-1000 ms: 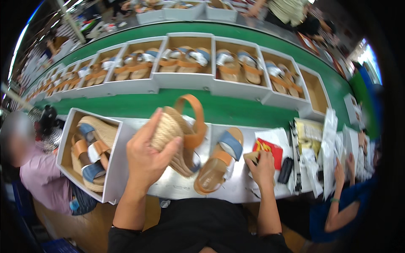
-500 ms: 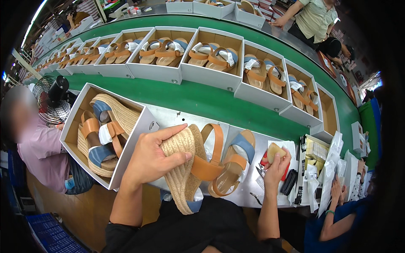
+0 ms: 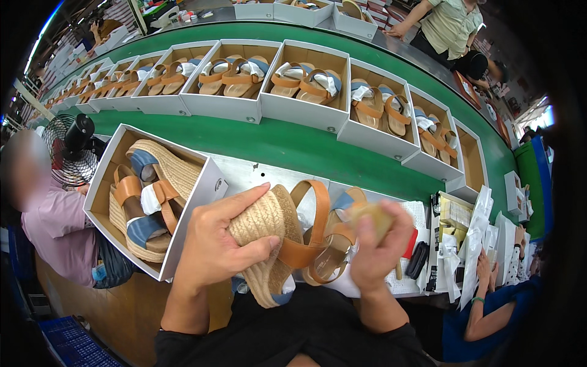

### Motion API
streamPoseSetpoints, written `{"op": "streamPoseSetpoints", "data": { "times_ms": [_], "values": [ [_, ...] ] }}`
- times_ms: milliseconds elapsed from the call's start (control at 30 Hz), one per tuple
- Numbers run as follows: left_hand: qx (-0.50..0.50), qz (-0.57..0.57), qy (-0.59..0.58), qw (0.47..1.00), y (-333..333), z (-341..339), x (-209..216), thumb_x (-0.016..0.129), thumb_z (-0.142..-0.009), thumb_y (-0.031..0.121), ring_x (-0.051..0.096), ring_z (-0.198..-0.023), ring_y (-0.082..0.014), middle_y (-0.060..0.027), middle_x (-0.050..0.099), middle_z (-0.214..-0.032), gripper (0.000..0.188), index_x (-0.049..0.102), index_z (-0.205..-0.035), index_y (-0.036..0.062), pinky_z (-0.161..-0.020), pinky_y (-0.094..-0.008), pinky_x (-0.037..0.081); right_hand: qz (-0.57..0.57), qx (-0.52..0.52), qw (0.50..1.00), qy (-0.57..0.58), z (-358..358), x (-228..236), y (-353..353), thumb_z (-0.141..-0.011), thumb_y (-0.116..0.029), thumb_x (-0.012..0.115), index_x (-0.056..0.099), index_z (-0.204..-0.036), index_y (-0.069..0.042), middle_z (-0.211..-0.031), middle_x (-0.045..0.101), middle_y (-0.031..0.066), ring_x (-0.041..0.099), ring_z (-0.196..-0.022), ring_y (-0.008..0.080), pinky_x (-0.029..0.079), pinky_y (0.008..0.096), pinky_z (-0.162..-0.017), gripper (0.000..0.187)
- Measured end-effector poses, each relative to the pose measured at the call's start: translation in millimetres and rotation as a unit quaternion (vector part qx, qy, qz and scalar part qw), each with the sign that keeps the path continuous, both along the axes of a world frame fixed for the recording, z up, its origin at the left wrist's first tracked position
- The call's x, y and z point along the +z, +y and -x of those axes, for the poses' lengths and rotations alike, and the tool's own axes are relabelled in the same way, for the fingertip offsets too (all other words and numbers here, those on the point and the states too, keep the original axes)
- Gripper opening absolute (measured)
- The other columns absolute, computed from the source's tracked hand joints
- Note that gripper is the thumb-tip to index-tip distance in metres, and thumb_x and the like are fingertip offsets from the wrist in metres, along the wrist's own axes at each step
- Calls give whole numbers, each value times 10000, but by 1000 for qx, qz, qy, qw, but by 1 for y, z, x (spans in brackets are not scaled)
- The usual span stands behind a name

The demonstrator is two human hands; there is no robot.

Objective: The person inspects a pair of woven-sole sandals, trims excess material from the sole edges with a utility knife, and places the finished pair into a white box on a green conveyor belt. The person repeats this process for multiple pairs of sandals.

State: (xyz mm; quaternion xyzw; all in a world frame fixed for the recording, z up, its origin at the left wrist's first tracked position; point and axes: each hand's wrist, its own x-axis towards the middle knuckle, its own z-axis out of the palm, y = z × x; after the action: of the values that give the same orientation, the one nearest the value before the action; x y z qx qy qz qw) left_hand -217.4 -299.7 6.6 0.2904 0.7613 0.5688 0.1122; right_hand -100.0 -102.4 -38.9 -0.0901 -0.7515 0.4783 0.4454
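Note:
My left hand [image 3: 223,241] grips a wedge sandal [image 3: 254,223] by its braided rope heel, the thumb pressed on the side. The sandal is held tilted, its tan ankle strap and a blue toe strap showing. My right hand [image 3: 384,257], blurred by motion, pinches a yellowish, rubbery-looking block [image 3: 372,221]. It is apart from the held sandal, above and beside another sandal [image 3: 323,266] with tan and blue straps lying on the metal bench. To the left, an open white shoebox [image 3: 199,214] holds wedge sandals [image 3: 143,227] with white paper around the straps.
Open shoeboxes [image 3: 306,116] with sandals line the green conveyor [image 3: 275,144]. On the right are a black case [image 3: 419,260], a red item [image 3: 411,241], yellow packets [image 3: 457,214] and white paper. Co-workers [image 3: 61,229] sit at both sides; a fan [image 3: 67,144] stands left.
My right hand has moved left and slightly down with the block, from over the right of the bench to beside the sandals. My left hand keeps its grip on the wedge sandal.

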Motion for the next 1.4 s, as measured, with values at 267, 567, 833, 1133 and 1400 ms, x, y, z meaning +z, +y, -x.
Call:
{"op": "streamPoseSetpoints", "data": {
  "times_ms": [267,567,833,1133,1400],
  "values": [
    [-51,8,93,994,3,5,-7,820,-621,152,720,-802,-255,-198,734,-941,627,683,-1210,-15,-741,-328,554,-183,-183,871,-417,-85,-110,110,-907,-114,669,610,-1216,-19,-1095,607,173,614,-995,264,493,319,-865,329],
    [-85,5,98,992,5,0,-21,805,-575,178,678,-722,-167,-140,702,-833,705,672,-1240,-17,-678,-269,505,159,166,965,-124,-22,13,7,-910,-109,714,709,-1004,12,-869,674,36,584,-679,59,453,211,-578,154],
    [-118,14,82,990,-5,2,-22,801,-562,194,703,-790,-215,-169,721,-909,701,681,-1217,-24,-729,-302,529,420,338,798,-268,6,30,-8,-933,-84,686,680,-1013,23,-768,640,3,562,-614,32,433,171,-544,133],
    [-146,-14,55,988,-22,15,-42,803,-579,229,721,-873,-259,-192,730,-998,692,682,-1209,-29,-781,-325,546,457,358,770,-264,12,20,-35,-954,-95,657,650,-976,1,-754,618,-6,545,-591,24,425,177,-519,99],
    [-65,33,17,997,-18,2,-56,797,-663,440,679,-1000,-263,-210,694,-1101,794,634,-1210,-112,-902,-365,512,331,295,878,-180,15,1,-34,-913,-109,639,592,-901,1,-755,635,23,569,-646,54,460,234,-568,121]
  ]
}}
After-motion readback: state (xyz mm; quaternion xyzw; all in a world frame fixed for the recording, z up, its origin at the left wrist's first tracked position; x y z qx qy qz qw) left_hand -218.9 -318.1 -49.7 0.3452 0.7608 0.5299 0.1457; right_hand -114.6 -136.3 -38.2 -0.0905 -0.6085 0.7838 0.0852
